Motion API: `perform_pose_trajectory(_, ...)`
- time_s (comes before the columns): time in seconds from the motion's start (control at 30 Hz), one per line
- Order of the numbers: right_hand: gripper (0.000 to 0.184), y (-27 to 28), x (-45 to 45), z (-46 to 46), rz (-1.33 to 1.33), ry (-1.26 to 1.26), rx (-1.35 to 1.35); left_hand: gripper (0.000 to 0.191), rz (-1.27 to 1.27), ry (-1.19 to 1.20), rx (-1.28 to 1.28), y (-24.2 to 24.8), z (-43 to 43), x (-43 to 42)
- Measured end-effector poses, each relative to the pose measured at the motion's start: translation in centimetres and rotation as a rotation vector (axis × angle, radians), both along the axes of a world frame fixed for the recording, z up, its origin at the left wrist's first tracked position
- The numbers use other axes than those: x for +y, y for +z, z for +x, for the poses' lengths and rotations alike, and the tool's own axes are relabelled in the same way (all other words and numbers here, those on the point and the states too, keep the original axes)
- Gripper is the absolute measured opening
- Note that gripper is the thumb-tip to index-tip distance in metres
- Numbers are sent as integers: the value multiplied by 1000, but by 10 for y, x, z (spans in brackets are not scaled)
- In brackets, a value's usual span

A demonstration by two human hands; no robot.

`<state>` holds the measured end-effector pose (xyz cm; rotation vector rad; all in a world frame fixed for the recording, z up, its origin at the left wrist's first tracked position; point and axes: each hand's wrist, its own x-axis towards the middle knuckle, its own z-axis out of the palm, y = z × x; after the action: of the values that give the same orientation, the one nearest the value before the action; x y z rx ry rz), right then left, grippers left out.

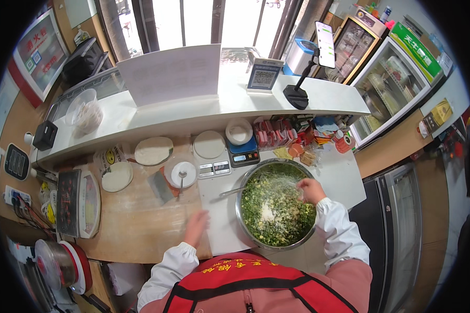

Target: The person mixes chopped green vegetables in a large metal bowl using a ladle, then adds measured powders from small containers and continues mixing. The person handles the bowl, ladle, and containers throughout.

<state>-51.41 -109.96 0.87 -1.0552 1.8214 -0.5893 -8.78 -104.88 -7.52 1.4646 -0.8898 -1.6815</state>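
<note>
A large steel bowl [239, 219] holds a chopped green and yellow filling [286, 231] with white powder on top. Over the bowl's right part is my right hand [311, 191], its fingers bent together; whether they pinch anything is too small to tell. White powder is blurred in the air beside it. A metal utensil handle [232, 192] leans over the bowl's left rim. My left hand [197, 227] is blurred above the right edge of the wooden board [141, 234], holding nothing visible. Left of the bowl, a container of white powder [178, 169] has a spoon [182, 180] in it.
Round dough pieces [153, 151] lie on dishes behind the board. Two digital scales [214, 169] stand beyond the bowl, one bearing a small tub [239, 132]. A raised white shelf [235, 105] runs across the back, with a phone on a stand [297, 94]. Packets [276, 133] fill the space beneath it.
</note>
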Motion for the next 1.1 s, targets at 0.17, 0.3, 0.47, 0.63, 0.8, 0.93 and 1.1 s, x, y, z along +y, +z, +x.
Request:
perform_pose_trajectory(0.17, 17, 11, 42, 14, -51, 24, 23, 39, -319, -57, -277, 7, -37, -51)
perform_pose_trajectory(0.3, 19, 37, 41, 27, -167, 26, 487, 40, -241, -269, -275, 12, -55, -78)
perform_pose_trajectory(0.47, 29, 28, 69, 80, -411, 174, 242, 34, -252, -353, -85, 36, -86, -65)
perform_pose_trajectory(0.63, 33, -12, 74, 124, 158, -295, -1156, 28, -157, -474, 250, 72, -148, -9)
perform_pose_trajectory(0.8, 21, -31, 66, 98, 243, -477, -873, 31, -110, -649, 292, 70, -167, 22)
perform_pose_trajectory(0.93, 23, -8, 82, 40, 271, -110, -296, 39, -540, -565, -45, 43, -146, 13)
perform_pose_trajectory(1.1, 20, 33, 82, -16, -115, 494, 889, 28, -1038, 3, -855, -3, -101, -29)
